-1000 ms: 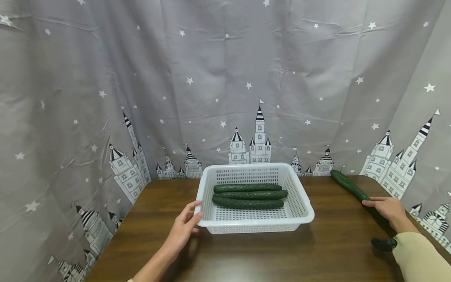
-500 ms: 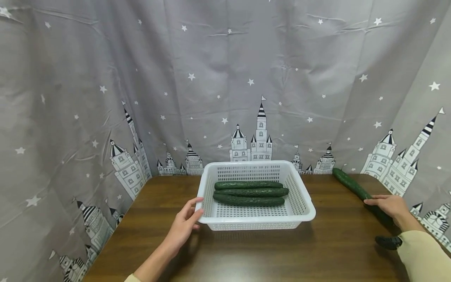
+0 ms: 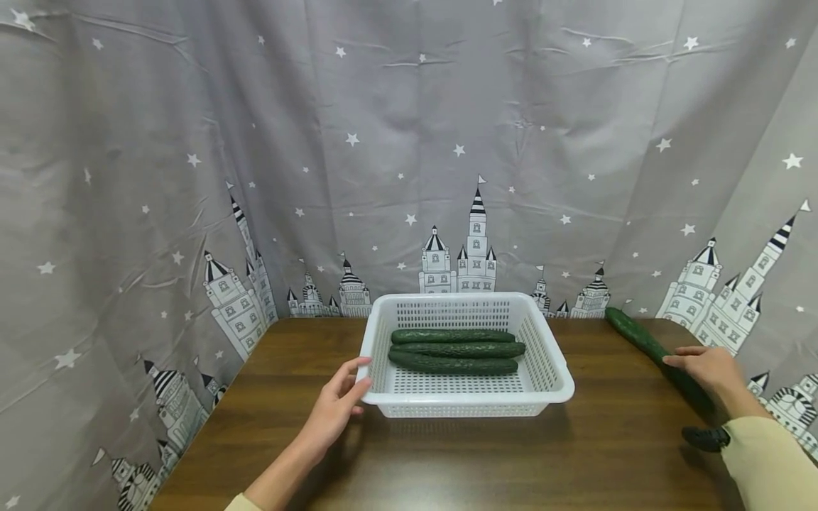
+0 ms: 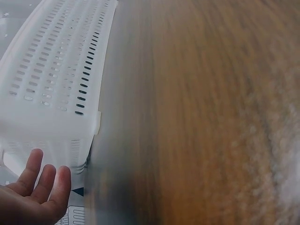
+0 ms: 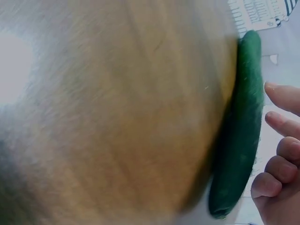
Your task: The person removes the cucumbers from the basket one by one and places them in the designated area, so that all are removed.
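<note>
lifted slightly since half a second ago: the right hand point(image 3: 712, 372), thumb and forefinger parted, gripping nothing, beside a long dark-green cucumber point(image 3: 645, 343) right of the white perforated plastic basket point(image 3: 469, 402). loosely bent, the left hand's point(image 3: 331, 408) fingers touch the basket's left rim; whether they grip, i cannot tell. pinching that round cucumber too weakly could let it roll farther from the basket.

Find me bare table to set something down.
Free: table in front of the basket, between basket and loose cucumber, and left of the left hand. Crowded: the right edge, with that cucumber and the right hand; the basket's middle, with three cucumbers.
</note>
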{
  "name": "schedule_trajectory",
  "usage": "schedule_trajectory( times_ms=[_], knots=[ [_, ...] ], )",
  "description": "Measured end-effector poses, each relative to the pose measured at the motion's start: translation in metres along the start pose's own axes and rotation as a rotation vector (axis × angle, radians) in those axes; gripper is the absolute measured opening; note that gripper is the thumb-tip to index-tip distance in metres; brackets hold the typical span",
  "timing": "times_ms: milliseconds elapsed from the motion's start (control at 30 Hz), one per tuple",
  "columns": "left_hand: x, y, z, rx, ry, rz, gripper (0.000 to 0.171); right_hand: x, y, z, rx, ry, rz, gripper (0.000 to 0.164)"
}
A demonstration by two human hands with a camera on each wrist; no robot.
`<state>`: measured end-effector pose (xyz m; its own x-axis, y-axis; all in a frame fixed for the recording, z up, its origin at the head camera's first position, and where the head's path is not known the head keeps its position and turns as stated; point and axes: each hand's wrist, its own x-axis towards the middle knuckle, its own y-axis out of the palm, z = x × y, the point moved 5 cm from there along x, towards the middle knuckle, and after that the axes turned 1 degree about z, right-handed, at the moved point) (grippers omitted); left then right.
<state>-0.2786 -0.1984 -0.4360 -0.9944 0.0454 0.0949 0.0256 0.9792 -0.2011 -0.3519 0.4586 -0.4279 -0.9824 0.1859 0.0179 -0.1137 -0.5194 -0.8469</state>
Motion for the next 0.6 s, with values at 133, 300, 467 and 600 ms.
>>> schedule_trajectory(
  times_ms=[133, 300, 467, 600],
  knots=[
    [0.0, -0.001, 0.0, 0.0, -0.002, 0.0, 0.039, 0.0, -0.008, 0.014, -0.007, -0.035, -0.034, 0.061],
    [-0.001, -0.001, 0.001, 0.002, -0.007, -0.003, 0.039, 0.002, -0.015, 0.031, -0.012, -0.067, -0.058, 0.059],
    [-0.001, 0.0, 0.0, 0.002, -0.006, -0.003, 0.039, 0.004, -0.019, 0.047, 0.013, -0.092, -0.068, 0.057],
    [-0.002, 0.001, -0.002, 0.005, -0.001, 0.001, 0.04, 0.004, -0.02, 0.062, 0.023, -0.126, -0.09, 0.053]
  ],
)
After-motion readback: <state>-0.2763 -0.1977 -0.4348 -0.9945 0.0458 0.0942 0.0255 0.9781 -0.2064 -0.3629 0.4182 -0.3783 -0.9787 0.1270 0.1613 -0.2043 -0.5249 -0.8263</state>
